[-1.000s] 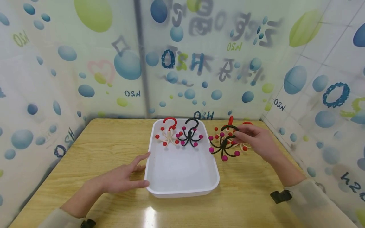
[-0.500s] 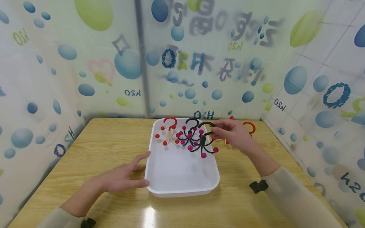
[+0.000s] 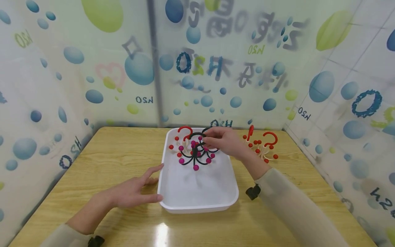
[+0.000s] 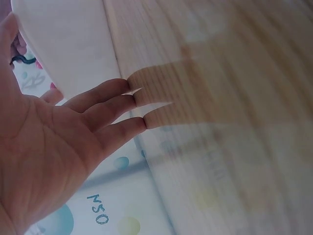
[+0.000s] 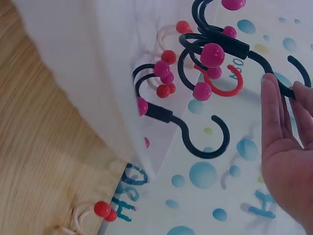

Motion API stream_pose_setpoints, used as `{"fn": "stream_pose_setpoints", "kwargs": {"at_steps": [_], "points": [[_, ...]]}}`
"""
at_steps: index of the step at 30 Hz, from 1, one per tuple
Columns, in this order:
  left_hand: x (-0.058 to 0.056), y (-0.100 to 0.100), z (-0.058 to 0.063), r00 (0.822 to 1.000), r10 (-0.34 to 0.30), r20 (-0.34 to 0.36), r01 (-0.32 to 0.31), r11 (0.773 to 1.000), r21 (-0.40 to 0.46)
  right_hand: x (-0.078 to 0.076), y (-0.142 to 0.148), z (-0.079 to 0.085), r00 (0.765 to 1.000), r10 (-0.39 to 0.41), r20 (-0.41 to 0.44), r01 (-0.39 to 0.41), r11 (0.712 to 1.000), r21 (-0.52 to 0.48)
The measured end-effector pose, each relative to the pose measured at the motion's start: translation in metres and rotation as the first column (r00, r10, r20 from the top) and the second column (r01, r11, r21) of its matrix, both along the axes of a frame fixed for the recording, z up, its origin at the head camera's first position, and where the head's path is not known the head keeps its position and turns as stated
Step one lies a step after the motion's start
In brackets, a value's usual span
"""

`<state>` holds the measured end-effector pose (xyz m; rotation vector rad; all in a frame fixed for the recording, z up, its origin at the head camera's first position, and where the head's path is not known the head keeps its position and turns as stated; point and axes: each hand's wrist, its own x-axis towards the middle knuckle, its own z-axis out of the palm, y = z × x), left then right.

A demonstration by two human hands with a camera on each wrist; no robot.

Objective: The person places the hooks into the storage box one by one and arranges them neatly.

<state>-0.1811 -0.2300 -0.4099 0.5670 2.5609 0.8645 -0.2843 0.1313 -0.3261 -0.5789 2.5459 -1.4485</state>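
My right hand (image 3: 226,142) pinches the hook of a black multi-arm hook hanger (image 3: 194,151) with magenta ball tips. It hangs above the white tray (image 3: 197,192); in the right wrist view the pinched hook (image 5: 274,81) shows clearly. Another black hanger (image 5: 159,112) lies at the tray's far end, mostly covered by the hand in the head view. Beside it, further left, is a cream hanger with a red hook (image 3: 186,128) and red balls, partly hidden by the held one. My left hand (image 3: 132,192) has its fingers extended, touching the tray's left side.
Two cream hangers with red hooks, one upright (image 3: 251,131) and one behind its balls (image 3: 271,135), are on the wooden table (image 3: 123,151) right of the tray. Patterned walls (image 3: 117,75) with drops and lettering enclose the table's back and sides.
My right hand has carried the black hanger leftward from the table's right side to over the tray. The left hand has stayed at the tray's edge.
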Motion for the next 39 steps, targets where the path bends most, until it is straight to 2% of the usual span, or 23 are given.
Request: {"fn": "stream_pose_setpoints", "kwargs": {"at_steps": [6, 14, 22, 26, 39], "points": [[0.000, 0.001, 0.000, 1.000, 0.004, 0.000, -0.004, 1.000, -0.013, -0.007, -0.021, -0.005, 0.998, 0.058, 0.020, -0.058, 0.998, -0.021], [0.000, 0.002, -0.002, 0.999, 0.027, 0.027, -0.026, 0.999, -0.020, -0.014, -0.036, -0.015, 0.997, 0.046, 0.068, -0.050, 0.997, 0.054], [0.001, 0.001, -0.001, 1.000, 0.012, 0.011, -0.012, 1.000, -0.017, -0.017, -0.045, -0.017, 0.991, 0.046, 0.128, -0.062, 0.991, 0.119], [0.001, 0.001, 0.000, 1.000, 0.024, 0.017, -0.023, 0.999, -0.022, -0.017, -0.049, -0.016, 0.991, 0.037, 0.129, -0.058, 0.985, 0.163], [0.000, 0.001, 0.000, 0.999, 0.036, 0.023, -0.035, 0.999, -0.020, -0.018, -0.053, -0.016, 0.990, 0.033, 0.135, -0.055, 0.985, 0.161]]}}
